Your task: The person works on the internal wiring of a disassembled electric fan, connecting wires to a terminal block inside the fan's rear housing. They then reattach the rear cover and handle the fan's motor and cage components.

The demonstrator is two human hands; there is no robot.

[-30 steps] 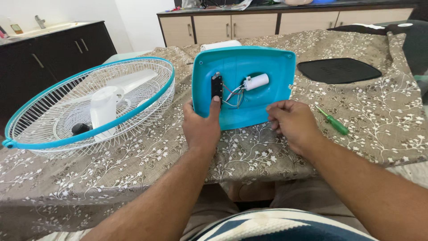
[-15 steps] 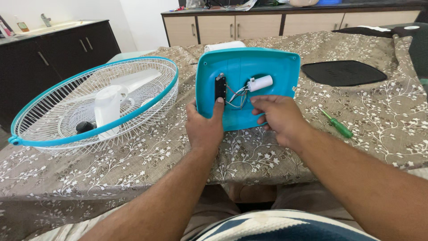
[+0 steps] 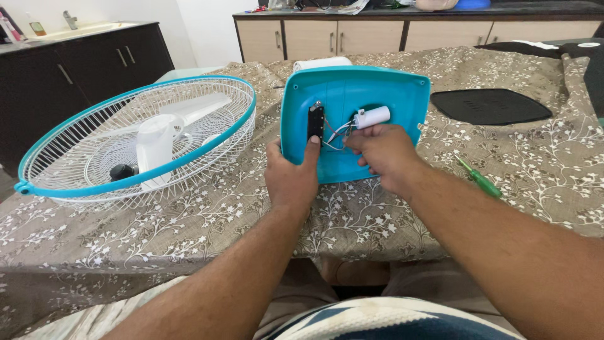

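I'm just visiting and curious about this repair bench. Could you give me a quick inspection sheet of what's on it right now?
Surface: table under a brown floral cloth.
Job's things: turquoise fan base tipped up with its underside facing the person, carrying a black switch block and a white cylinder part.
Clutter: green screwdriver lying at right; black flat cover beyond it; fan cage with white blades at left.
Grippers: left hand grips the base's lower edge, thumb on the switch block; right hand fingers at the wires.
Cables: thin wires between switch block and cylinder.
Surroundings: dark cabinets left, beige cabinets behind.
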